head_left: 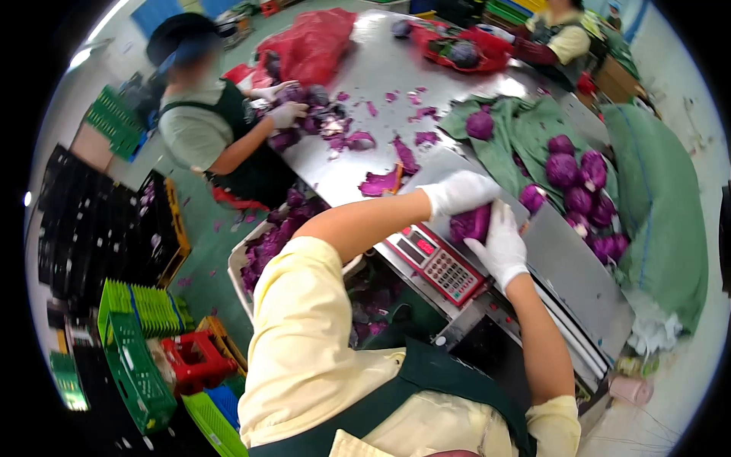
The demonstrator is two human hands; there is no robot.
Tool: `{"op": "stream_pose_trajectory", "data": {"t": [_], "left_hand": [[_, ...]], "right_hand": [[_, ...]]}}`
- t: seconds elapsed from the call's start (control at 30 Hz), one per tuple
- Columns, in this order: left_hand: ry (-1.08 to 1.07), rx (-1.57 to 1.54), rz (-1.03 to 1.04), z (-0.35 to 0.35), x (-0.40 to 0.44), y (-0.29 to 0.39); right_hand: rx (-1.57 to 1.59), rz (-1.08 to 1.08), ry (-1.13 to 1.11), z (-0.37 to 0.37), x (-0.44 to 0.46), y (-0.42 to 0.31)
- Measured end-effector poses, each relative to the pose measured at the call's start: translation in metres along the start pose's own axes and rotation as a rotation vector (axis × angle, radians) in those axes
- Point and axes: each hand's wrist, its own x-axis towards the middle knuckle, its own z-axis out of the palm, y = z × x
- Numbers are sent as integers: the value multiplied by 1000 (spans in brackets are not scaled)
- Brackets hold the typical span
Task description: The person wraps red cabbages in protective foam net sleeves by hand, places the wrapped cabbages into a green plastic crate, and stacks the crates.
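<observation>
A purple cabbage (469, 224) is held between my two white-gloved hands, just above the scale. My left hand (461, 193) lies over its far upper side, with the fingers curving round it. My right hand (502, 245) grips it from the right, thumb along the near side. Below it is a red-framed digital scale (436, 265) with a keypad and a lit display; the digits are too small to read. Beside my left forearm lie peeled purple leaves (381, 183) on the steel table (335, 179).
Several trimmed cabbages (579, 179) rest on green cloth (525, 122) by a bulging green sack (655, 213). A white bin (237, 263) of leaves stands left. One co-worker (205, 114) handles cabbages; another (560, 46) stands across. Crates (137, 373) are stacked lower left.
</observation>
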Motion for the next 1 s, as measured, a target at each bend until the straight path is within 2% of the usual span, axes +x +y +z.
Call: {"op": "stream_pose_trajectory", "data": {"t": [0.03,0.07,0.1,0.13,0.17,0.2,0.23,0.27,0.3,0.37,0.4,0.43,0.47,0.5,0.57,0.6,0.67,0.73,0.8,0.87,0.9,0.93,0.97,1.0], "left_hand": [[98,-71,-72,-5,1,4],[89,-62,-132,-14,3,4],[119,-288,-314,-26,5,9],[187,-148,-422,-12,5,-8],[274,-275,-508,-1,3,-33],[325,-538,-674,4,3,-49],[322,-426,-682,-2,-3,-61],[385,-180,-596,-13,-6,-63],[642,156,-335,-24,-2,-49],[369,198,-640,-23,-17,-55],[410,83,-574,-13,-25,-63],[486,-238,-527,-9,-30,-54],[486,-613,-650,1,-41,-44],[436,-670,-593,10,-54,-31],[425,-618,-841,22,-73,4],[500,-808,-1050,8,-60,57],[480,-868,-1016,29,-71,87],[319,-645,-897,41,-69,105],[386,-632,-885,49,-55,110],[384,-734,-915,44,-47,96],[433,-929,-963,47,-48,83],[436,-1058,-1034,40,-43,79],[453,-1162,-1072,44,-49,57],[472,-1263,-1109,49,-56,38]], "right_hand": [[-22,0,19,3,-1,-1],[-47,1,38,5,-3,-1],[-27,32,18,2,-5,-2],[-5,59,3,0,-7,-2],[21,78,-6,0,-8,-1],[27,75,0,0,-10,0],[34,81,-1,0,-13,-1],[40,79,-1,-1,-15,-1],[87,65,-11,-4,-19,2],[120,23,-57,-31,-32,10],[81,-39,63,-38,-46,22],[116,-94,106,-51,-62,38],[146,-143,150,-68,-83,55],[174,-141,264,-83,-106,73],[154,30,326,-119,-154,121],[166,105,367,-136,-176,147],[103,302,451,-155,-224,210],[152,567,512,-161,-266,270],[250,782,490,-148,-298,343],[133,1079,427,-144,-307,391],[135,1083,437,-133,-313,424],[-20,1066,439,-115,-318,459],[-169,1046,439,-104,-319,478],[-157,1044,447,-103,-316,482]]}}
